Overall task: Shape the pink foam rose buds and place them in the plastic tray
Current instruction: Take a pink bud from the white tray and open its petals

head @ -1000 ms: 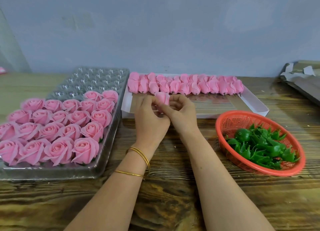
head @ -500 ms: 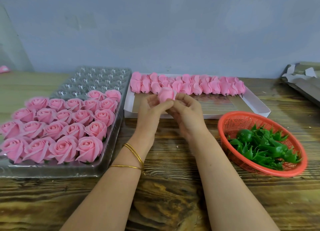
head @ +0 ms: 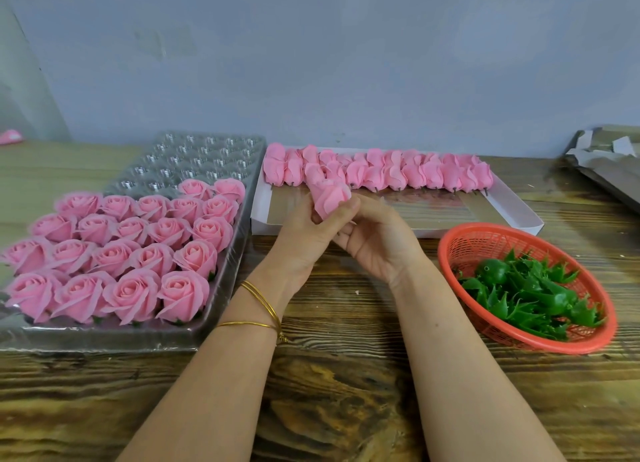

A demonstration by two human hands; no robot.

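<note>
A closed pink foam rose bud (head: 329, 195) is held up between both hands, just in front of the white box. My left hand (head: 304, 233) grips its lower left side. The thumb and fingers of my right hand (head: 377, 236) pinch its base from the right. On the left lies the clear plastic tray (head: 194, 156), whose near rows hold several opened pink roses (head: 138, 247); its far cells show bare plastic. A row of several unshaped buds (head: 381, 170) lines the far side of the white box (head: 512, 212).
A red plastic basket (head: 460, 240) with several green calyx pieces (head: 530, 292) sits on the right of the wooden table (head: 346, 375). Folded cardboard (head: 609, 160) lies at the far right, by a grey wall. Gold bangles circle my left wrist.
Both hands have lifted the bud out of the box row and drawn it slightly nearer. The bud now stands higher above the fingers and leans left.
</note>
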